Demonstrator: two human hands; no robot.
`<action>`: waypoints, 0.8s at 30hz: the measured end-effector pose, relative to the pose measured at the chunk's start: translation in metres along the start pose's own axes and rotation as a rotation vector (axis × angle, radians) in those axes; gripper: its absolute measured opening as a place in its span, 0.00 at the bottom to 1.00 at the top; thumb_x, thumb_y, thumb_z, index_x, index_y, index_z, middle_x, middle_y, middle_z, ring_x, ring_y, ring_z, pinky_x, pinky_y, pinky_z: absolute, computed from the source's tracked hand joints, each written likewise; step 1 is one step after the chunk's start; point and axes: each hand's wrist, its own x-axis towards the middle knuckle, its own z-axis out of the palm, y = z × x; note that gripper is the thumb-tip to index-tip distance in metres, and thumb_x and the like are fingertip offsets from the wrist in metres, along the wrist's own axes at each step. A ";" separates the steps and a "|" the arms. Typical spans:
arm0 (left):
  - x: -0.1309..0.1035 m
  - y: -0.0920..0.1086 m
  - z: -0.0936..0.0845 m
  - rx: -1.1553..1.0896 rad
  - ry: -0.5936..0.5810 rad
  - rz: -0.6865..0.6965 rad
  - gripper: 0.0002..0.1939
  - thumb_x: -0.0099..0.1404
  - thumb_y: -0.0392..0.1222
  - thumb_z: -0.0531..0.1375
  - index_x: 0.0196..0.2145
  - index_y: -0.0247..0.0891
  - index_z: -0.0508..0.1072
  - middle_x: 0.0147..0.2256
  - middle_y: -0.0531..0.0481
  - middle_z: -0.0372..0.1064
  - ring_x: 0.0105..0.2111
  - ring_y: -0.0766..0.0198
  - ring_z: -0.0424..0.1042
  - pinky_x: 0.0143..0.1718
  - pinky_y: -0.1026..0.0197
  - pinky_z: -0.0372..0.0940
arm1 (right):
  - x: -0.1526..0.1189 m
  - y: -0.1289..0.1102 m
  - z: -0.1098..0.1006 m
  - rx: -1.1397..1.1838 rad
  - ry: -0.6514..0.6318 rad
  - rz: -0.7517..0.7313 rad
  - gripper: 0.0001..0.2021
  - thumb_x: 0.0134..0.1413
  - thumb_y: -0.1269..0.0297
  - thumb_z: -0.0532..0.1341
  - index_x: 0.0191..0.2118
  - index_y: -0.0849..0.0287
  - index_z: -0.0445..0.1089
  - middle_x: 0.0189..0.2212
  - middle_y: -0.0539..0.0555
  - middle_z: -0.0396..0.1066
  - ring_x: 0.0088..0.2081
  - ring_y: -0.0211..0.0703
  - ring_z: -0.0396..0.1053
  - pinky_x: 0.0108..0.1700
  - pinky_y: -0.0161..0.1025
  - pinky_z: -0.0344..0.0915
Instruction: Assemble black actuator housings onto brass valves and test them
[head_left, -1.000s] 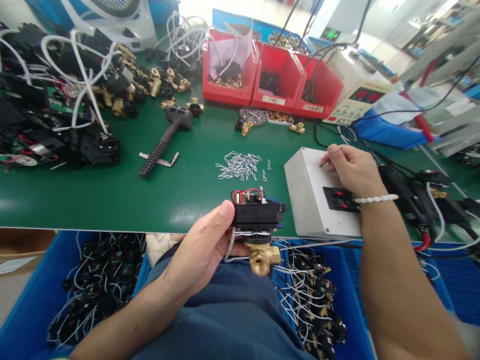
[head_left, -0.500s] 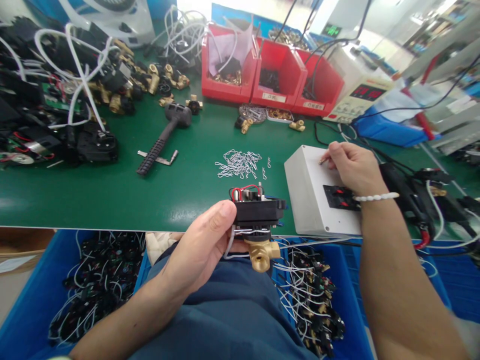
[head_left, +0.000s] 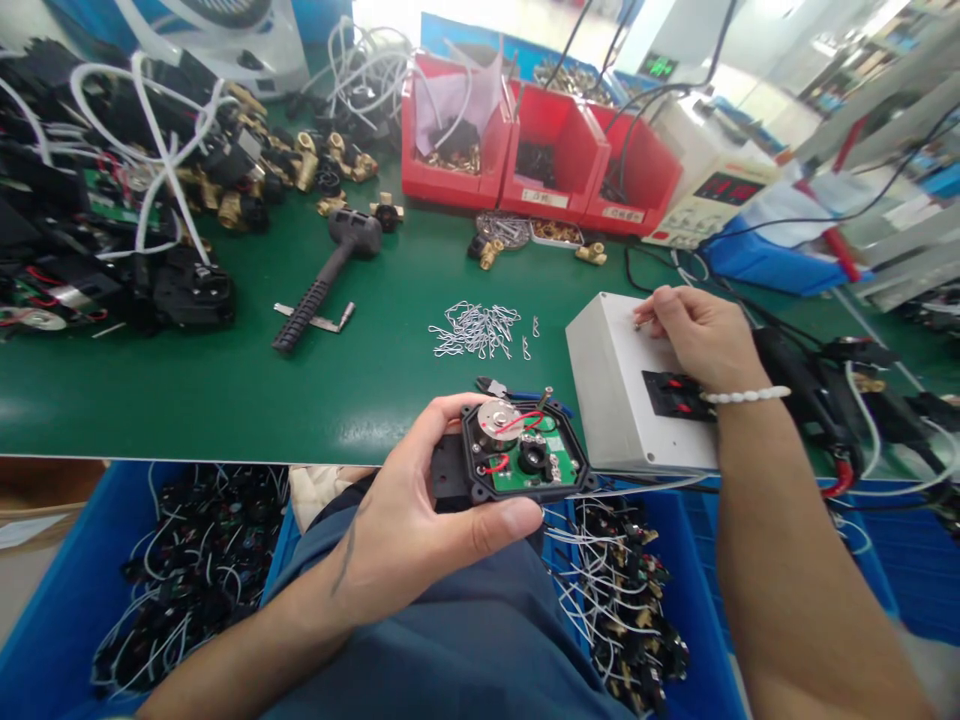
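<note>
My left hand (head_left: 420, 510) is wrapped round a black actuator housing (head_left: 529, 455) at the table's front edge. Its open face is up, showing a green circuit board, a round metal motor and red wires. On the right, my right hand (head_left: 686, 325) rests over a grey box (head_left: 619, 385), its fingertips pinched on a small metal toggle (head_left: 639, 322) on the top face. A black terminal with red marks (head_left: 675, 393) sits in that face, below the hand. Behind the housing lies a pair of blue-handled cutters (head_left: 495, 388).
Metal clips (head_left: 476, 330) lie mid-table, with a black mallet (head_left: 326, 280) to their left. Red bins (head_left: 555, 150) and a power supply (head_left: 712, 185) stand behind. Actuators (head_left: 187, 285) crowd the left. Blue crates (head_left: 697, 590) stand below the front edge.
My left hand has turned the housing, so its open face shows and the brass valve beneath is hidden. The cutters now show more. My right hand stays at the box.
</note>
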 end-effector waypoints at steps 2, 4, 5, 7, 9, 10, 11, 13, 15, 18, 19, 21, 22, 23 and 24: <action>0.001 -0.002 -0.003 0.004 -0.029 0.009 0.26 0.55 0.38 0.72 0.50 0.44 0.71 0.44 0.53 0.78 0.43 0.60 0.79 0.45 0.66 0.71 | 0.000 0.000 0.001 0.002 -0.005 -0.007 0.20 0.64 0.49 0.59 0.30 0.61 0.74 0.29 0.54 0.74 0.26 0.34 0.65 0.34 0.34 0.61; 0.001 -0.003 -0.006 0.024 -0.033 0.011 0.27 0.55 0.39 0.72 0.51 0.44 0.70 0.45 0.52 0.78 0.43 0.59 0.79 0.45 0.65 0.72 | 0.001 0.001 0.001 -0.001 -0.008 -0.018 0.21 0.63 0.48 0.59 0.30 0.61 0.74 0.29 0.54 0.74 0.26 0.34 0.65 0.34 0.33 0.61; 0.002 -0.003 -0.007 0.039 -0.040 0.008 0.28 0.55 0.39 0.72 0.51 0.43 0.70 0.45 0.52 0.78 0.44 0.59 0.79 0.45 0.64 0.72 | 0.001 0.002 0.001 -0.001 -0.007 -0.024 0.22 0.62 0.46 0.58 0.30 0.60 0.74 0.28 0.53 0.74 0.26 0.34 0.65 0.34 0.33 0.61; 0.002 -0.003 -0.008 0.053 -0.050 0.005 0.29 0.55 0.39 0.72 0.52 0.43 0.69 0.46 0.51 0.78 0.44 0.58 0.78 0.45 0.64 0.72 | 0.002 0.004 0.001 0.001 -0.003 -0.034 0.24 0.61 0.43 0.58 0.29 0.60 0.74 0.28 0.53 0.74 0.26 0.34 0.65 0.34 0.34 0.61; 0.002 -0.003 -0.007 0.046 -0.067 0.010 0.29 0.55 0.37 0.71 0.52 0.43 0.68 0.45 0.52 0.78 0.44 0.60 0.79 0.45 0.66 0.72 | 0.003 0.006 0.001 0.000 -0.001 -0.036 0.25 0.60 0.40 0.58 0.29 0.59 0.74 0.27 0.53 0.74 0.26 0.34 0.65 0.34 0.34 0.61; 0.002 -0.003 -0.007 0.035 -0.068 0.015 0.28 0.55 0.36 0.71 0.52 0.44 0.69 0.45 0.53 0.78 0.44 0.61 0.79 0.45 0.67 0.72 | 0.003 0.007 0.001 -0.001 0.000 -0.035 0.26 0.59 0.39 0.58 0.29 0.59 0.74 0.27 0.53 0.74 0.26 0.34 0.65 0.34 0.34 0.61; 0.001 -0.003 -0.006 0.022 -0.060 0.019 0.28 0.55 0.36 0.71 0.52 0.44 0.69 0.44 0.54 0.79 0.43 0.62 0.79 0.44 0.68 0.72 | 0.003 0.007 0.001 -0.003 -0.001 -0.036 0.26 0.58 0.38 0.58 0.29 0.59 0.74 0.28 0.53 0.74 0.26 0.35 0.65 0.34 0.35 0.61; 0.000 -0.003 -0.004 -0.004 -0.045 0.018 0.27 0.55 0.35 0.71 0.51 0.44 0.69 0.43 0.55 0.79 0.42 0.64 0.79 0.44 0.69 0.71 | 0.003 0.008 0.001 -0.007 -0.002 -0.036 0.26 0.57 0.37 0.58 0.29 0.59 0.74 0.28 0.53 0.74 0.26 0.35 0.65 0.34 0.35 0.61; -0.001 -0.002 -0.001 -0.029 -0.034 0.010 0.27 0.54 0.35 0.72 0.50 0.44 0.70 0.42 0.55 0.79 0.41 0.65 0.79 0.43 0.70 0.71 | 0.003 0.008 0.001 -0.014 -0.003 -0.036 0.27 0.56 0.37 0.58 0.29 0.59 0.73 0.28 0.53 0.74 0.26 0.36 0.65 0.34 0.36 0.61; -0.003 -0.002 0.004 -0.050 0.017 0.021 0.26 0.54 0.37 0.72 0.49 0.44 0.71 0.41 0.55 0.79 0.39 0.67 0.78 0.41 0.72 0.70 | 0.002 0.007 0.001 -0.025 -0.007 -0.033 0.27 0.54 0.36 0.59 0.29 0.59 0.73 0.28 0.54 0.74 0.26 0.36 0.65 0.34 0.36 0.61; -0.004 -0.003 0.005 -0.055 0.041 0.030 0.25 0.55 0.37 0.72 0.49 0.43 0.71 0.40 0.55 0.79 0.38 0.67 0.78 0.41 0.72 0.70 | 0.002 0.006 0.001 -0.029 -0.008 -0.032 0.27 0.53 0.36 0.59 0.29 0.59 0.73 0.28 0.54 0.74 0.26 0.36 0.64 0.34 0.36 0.61; -0.004 -0.003 0.005 -0.056 0.040 0.036 0.24 0.55 0.38 0.72 0.49 0.44 0.71 0.40 0.54 0.79 0.38 0.67 0.78 0.41 0.72 0.70 | 0.002 0.005 0.000 -0.034 -0.009 -0.027 0.27 0.51 0.36 0.59 0.29 0.59 0.73 0.28 0.54 0.74 0.26 0.36 0.65 0.34 0.36 0.61; -0.003 -0.003 0.004 -0.052 0.016 0.033 0.25 0.55 0.37 0.72 0.49 0.44 0.71 0.41 0.54 0.79 0.38 0.67 0.78 0.41 0.72 0.70 | 0.001 0.004 0.000 -0.035 -0.009 -0.024 0.27 0.51 0.36 0.59 0.29 0.59 0.73 0.28 0.54 0.74 0.25 0.36 0.65 0.34 0.37 0.62; -0.003 -0.004 0.003 -0.049 -0.003 0.030 0.25 0.54 0.36 0.72 0.49 0.44 0.71 0.41 0.54 0.78 0.38 0.66 0.78 0.41 0.71 0.70 | 0.001 0.003 0.000 -0.037 -0.010 -0.021 0.26 0.50 0.36 0.60 0.29 0.59 0.73 0.27 0.53 0.74 0.25 0.36 0.65 0.34 0.37 0.62; -0.002 -0.004 0.001 -0.048 -0.014 0.028 0.25 0.54 0.36 0.72 0.49 0.44 0.71 0.41 0.54 0.78 0.38 0.66 0.78 0.41 0.71 0.70 | 0.001 0.002 0.000 -0.039 -0.011 -0.017 0.26 0.50 0.36 0.60 0.29 0.59 0.72 0.27 0.53 0.74 0.25 0.37 0.65 0.35 0.37 0.62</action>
